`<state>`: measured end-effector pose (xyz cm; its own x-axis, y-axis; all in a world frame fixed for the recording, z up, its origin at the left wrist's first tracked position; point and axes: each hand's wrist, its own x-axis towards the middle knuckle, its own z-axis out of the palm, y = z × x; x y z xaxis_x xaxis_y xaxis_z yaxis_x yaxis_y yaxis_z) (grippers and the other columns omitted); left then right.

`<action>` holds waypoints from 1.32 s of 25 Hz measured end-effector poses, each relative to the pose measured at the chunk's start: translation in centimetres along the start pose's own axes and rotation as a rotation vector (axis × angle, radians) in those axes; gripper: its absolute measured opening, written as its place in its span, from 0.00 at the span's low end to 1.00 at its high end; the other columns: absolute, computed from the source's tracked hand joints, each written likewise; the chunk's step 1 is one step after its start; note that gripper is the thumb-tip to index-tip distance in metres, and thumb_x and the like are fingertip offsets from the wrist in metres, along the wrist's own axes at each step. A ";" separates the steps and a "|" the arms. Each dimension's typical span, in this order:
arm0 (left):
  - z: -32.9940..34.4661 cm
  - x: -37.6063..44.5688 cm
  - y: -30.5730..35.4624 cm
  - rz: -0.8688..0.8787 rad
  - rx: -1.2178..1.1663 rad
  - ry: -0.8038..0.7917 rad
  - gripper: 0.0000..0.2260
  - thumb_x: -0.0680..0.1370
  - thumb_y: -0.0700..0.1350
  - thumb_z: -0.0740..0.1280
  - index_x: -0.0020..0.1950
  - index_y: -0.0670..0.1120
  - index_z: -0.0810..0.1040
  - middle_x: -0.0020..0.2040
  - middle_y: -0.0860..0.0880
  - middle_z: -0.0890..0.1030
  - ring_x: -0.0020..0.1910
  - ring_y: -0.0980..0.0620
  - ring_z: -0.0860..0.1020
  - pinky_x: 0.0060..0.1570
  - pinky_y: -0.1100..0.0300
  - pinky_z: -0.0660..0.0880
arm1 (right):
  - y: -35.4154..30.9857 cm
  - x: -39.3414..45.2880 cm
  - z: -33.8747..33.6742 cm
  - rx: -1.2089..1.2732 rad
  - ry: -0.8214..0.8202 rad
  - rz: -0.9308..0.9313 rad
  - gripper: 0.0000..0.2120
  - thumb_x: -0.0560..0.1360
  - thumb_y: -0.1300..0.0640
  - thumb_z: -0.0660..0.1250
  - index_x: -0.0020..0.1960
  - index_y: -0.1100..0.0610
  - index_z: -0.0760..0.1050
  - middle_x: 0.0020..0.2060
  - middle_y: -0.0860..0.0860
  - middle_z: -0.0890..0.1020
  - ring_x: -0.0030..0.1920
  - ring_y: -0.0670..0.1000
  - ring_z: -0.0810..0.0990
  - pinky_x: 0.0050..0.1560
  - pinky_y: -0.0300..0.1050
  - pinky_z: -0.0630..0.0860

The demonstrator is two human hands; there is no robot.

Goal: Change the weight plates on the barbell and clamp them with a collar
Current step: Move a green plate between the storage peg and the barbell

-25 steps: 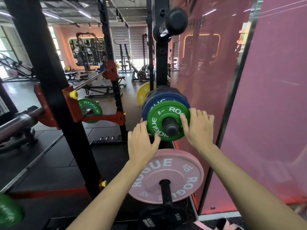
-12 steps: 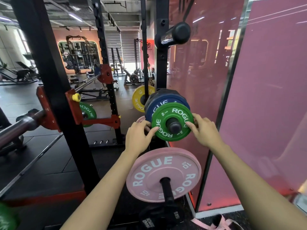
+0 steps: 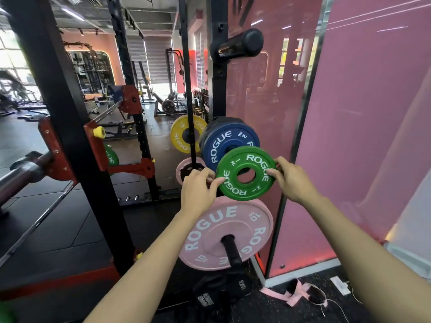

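Note:
A small green Rogue weight plate point(image 3: 235, 187) is held in the air in front of the storage rack, clear of its peg, with its centre hole empty. My left hand point(image 3: 198, 192) grips its left edge and my right hand point(image 3: 291, 180) grips its right edge. Behind it a blue plate point(image 3: 224, 141) remains on the storage peg with darker plates behind. Below hangs a large pink 10 kg plate point(image 3: 210, 231) on a lower black peg point(image 3: 231, 250). The barbell sleeve point(image 3: 21, 176) lies in the red rack hook at far left. No collar is in sight.
The black rack upright point(image 3: 70, 127) stands between me and the barbell. A pink glass wall point(image 3: 361, 136) closes the right side. An upper peg point(image 3: 240, 44) juts out overhead. A black 15 kg plate point(image 3: 224, 292) and pink straps point(image 3: 296, 294) lie on the floor.
The green plate has slid off its storage peg toward me and now hangs free in both hands, uncovering the blue plate behind. The view has moved closer.

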<state>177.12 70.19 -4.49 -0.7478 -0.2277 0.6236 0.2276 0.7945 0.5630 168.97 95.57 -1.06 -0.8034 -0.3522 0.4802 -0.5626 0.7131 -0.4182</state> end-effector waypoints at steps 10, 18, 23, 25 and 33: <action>-3.2 -4.1 3.5 0.084 0.028 0.086 0.11 0.78 0.57 0.68 0.45 0.49 0.79 0.39 0.55 0.79 0.44 0.53 0.75 0.53 0.51 0.65 | -3.2 -6.9 -3.1 -0.029 0.136 0.006 0.13 0.81 0.47 0.60 0.57 0.56 0.70 0.45 0.54 0.82 0.44 0.62 0.78 0.39 0.52 0.70; -9.4 -12.0 3.7 0.008 0.147 0.131 0.11 0.78 0.58 0.66 0.45 0.51 0.78 0.38 0.57 0.78 0.44 0.54 0.74 0.52 0.52 0.64 | -7.9 -12.7 -1.7 0.048 0.084 -0.092 0.13 0.80 0.46 0.59 0.57 0.55 0.70 0.42 0.54 0.82 0.43 0.60 0.78 0.39 0.52 0.72; -16.0 -19.7 1.4 -0.107 0.275 0.148 0.13 0.78 0.61 0.64 0.47 0.51 0.77 0.39 0.57 0.78 0.45 0.54 0.74 0.51 0.56 0.60 | -13.4 -16.1 2.5 0.098 0.024 -0.212 0.13 0.80 0.46 0.61 0.57 0.54 0.71 0.39 0.49 0.81 0.42 0.60 0.79 0.35 0.50 0.69; -19.7 -23.0 0.0 -0.156 0.319 0.173 0.13 0.78 0.60 0.64 0.47 0.51 0.77 0.39 0.57 0.78 0.45 0.53 0.75 0.52 0.55 0.62 | -17.1 -17.0 4.8 0.163 -0.038 -0.273 0.13 0.80 0.47 0.61 0.57 0.55 0.72 0.40 0.50 0.81 0.43 0.60 0.79 0.36 0.50 0.70; -36.8 -32.3 -6.4 -0.359 0.454 0.388 0.13 0.79 0.58 0.66 0.47 0.49 0.78 0.39 0.54 0.79 0.44 0.50 0.76 0.55 0.49 0.67 | -36.4 -18.7 13.1 0.284 -0.196 -0.505 0.16 0.80 0.45 0.61 0.60 0.55 0.71 0.45 0.56 0.82 0.49 0.61 0.79 0.43 0.52 0.71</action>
<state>222.80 51.77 -8.25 -0.4318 -0.6380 0.6376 -0.3383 0.7698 0.5412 201.94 68.21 -4.92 -0.4296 -0.7289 0.5330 -0.8917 0.2492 -0.3780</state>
